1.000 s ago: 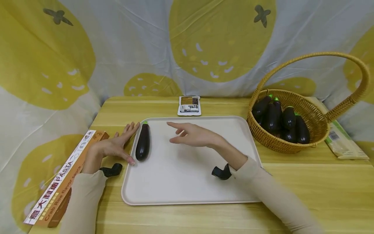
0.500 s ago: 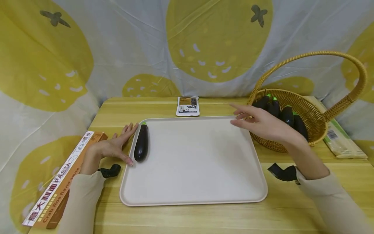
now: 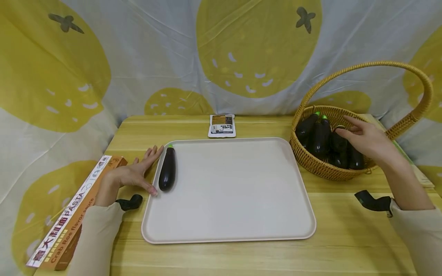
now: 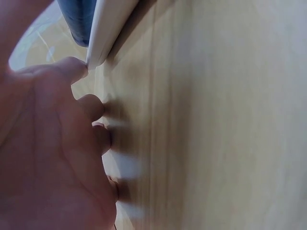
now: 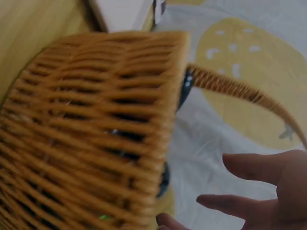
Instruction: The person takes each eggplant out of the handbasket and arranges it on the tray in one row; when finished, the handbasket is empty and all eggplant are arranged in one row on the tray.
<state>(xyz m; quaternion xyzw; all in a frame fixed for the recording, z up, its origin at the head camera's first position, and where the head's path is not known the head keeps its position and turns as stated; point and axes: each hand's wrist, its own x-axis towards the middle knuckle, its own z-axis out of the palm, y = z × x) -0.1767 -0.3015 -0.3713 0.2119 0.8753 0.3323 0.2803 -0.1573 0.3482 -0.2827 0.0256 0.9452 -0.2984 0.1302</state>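
Note:
A dark purple eggplant [image 3: 167, 169] with a green tip lies along the left side of the white tray [image 3: 235, 191]. My left hand [image 3: 132, 176] is spread at the tray's left edge; in the left wrist view one finger touches the tray rim [image 4: 106, 31]. Over the wicker basket [image 3: 312, 160] at the right, my right hand [image 3: 374, 143] reaches in with thumb and fingers apart, close to one eggplant [image 3: 338, 142] among several. The right wrist view has the hand [image 5: 273, 191] above the basket rim, holding nothing visible. Contact with the eggplant cannot be made out.
The basket's tall handle [image 3: 373, 63] arches behind the right hand. A long pasta box [image 3: 74, 209] lies beneath the left forearm. Behind the tray is a small flat packet [image 3: 222, 125], and a pale green-edged packet [image 3: 426, 176] lies right of the basket.
My right hand has moved from above the tray rightward, over the basket and in among the eggplants. My left hand and the eggplant on the tray have stayed in place.

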